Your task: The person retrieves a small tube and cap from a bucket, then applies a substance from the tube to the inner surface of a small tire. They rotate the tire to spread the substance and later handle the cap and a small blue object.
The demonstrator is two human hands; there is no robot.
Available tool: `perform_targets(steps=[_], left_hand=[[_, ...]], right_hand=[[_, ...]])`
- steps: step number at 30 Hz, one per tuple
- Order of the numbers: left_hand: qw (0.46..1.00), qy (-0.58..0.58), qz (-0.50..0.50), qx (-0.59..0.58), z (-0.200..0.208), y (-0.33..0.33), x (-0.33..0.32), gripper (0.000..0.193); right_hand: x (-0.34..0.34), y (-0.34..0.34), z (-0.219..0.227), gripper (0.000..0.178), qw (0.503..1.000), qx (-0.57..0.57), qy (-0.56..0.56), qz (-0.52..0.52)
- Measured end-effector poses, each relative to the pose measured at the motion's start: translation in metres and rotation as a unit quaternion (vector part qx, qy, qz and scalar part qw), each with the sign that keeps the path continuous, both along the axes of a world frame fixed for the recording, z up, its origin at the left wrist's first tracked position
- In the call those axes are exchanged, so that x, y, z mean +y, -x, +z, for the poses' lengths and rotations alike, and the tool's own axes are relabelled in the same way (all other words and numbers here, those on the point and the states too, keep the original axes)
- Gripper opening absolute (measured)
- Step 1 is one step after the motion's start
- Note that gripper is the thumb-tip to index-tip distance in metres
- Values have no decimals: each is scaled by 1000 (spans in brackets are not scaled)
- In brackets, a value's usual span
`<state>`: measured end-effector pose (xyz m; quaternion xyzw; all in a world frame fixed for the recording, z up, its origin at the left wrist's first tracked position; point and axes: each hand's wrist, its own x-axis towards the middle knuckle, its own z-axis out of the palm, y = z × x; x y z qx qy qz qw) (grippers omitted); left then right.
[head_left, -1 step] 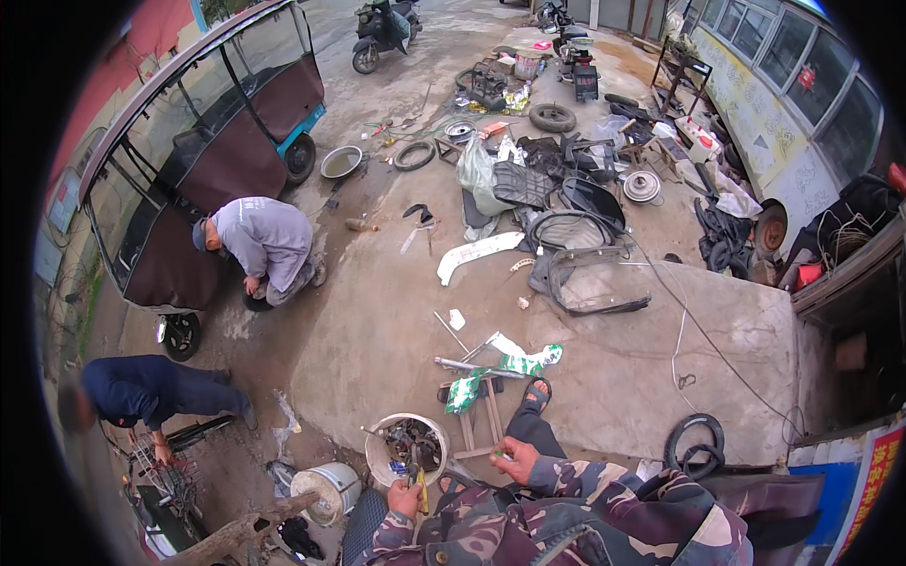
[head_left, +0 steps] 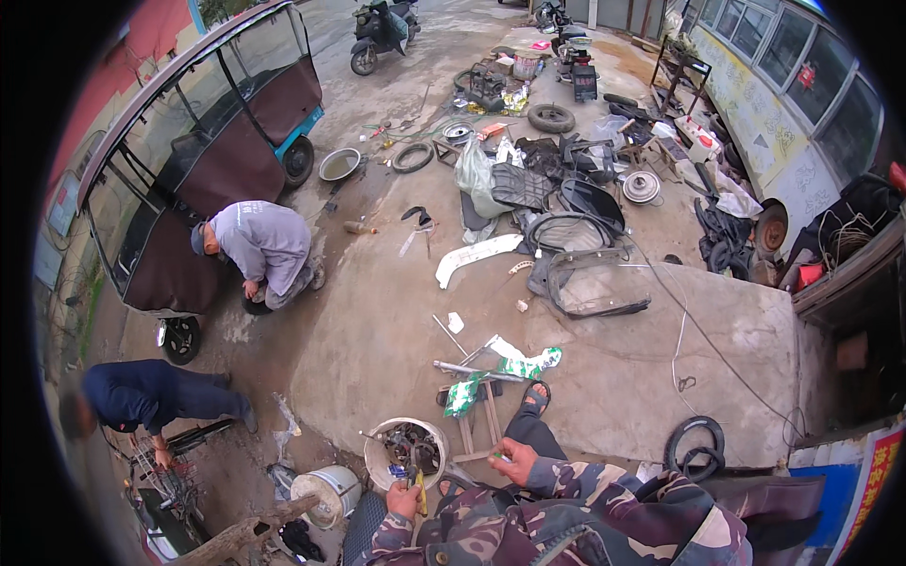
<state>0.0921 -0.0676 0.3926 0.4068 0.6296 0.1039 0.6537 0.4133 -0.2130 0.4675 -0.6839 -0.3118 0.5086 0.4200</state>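
Observation:
My left hand [head_left: 404, 500] is closed around a tool with yellow handles [head_left: 421, 489], which looks like pliers, beside the rim of a white bucket [head_left: 375, 474]. Dark metal parts [head_left: 412, 445] and small blue pieces lie inside that bucket. Over my lap, to the right, my right hand [head_left: 515, 460] is pinched closed. A tiny green bit shows at its fingertips, too small to name. A wooden frame [head_left: 492, 415] stands by my sandalled foot [head_left: 536, 396], with metal tubes [head_left: 479, 371] and a green-and-white wrapper [head_left: 528, 364] past it.
A lidded white bucket [head_left: 330, 505] stands left, near a wooden beam [head_left: 236, 538]. One person [head_left: 255, 247] crouches by a three-wheeler [head_left: 231, 156]; another [head_left: 156, 391] bends over a bicycle [head_left: 165, 476]. Tyres [head_left: 696, 443] lie right; scrap parts [head_left: 566, 208] are heaped ahead.

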Motion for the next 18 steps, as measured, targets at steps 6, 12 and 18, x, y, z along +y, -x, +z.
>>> perform_targets(steps=[6, 12, 18], left_hand=[[998, 2, 11, 55, 8, -69, 32, 26], [988, -25, 18, 154, 37, -80, 46, 32], [971, -34, 23, 237, 42, -97, 68, 31]], right_hand=[[13, -120, -7, 31, 997, -77, 1, -15], [12, -260, 1, 26, 989, 72, 27, -126], [9, -327, -7, 21, 951, 193, 13, -243]])
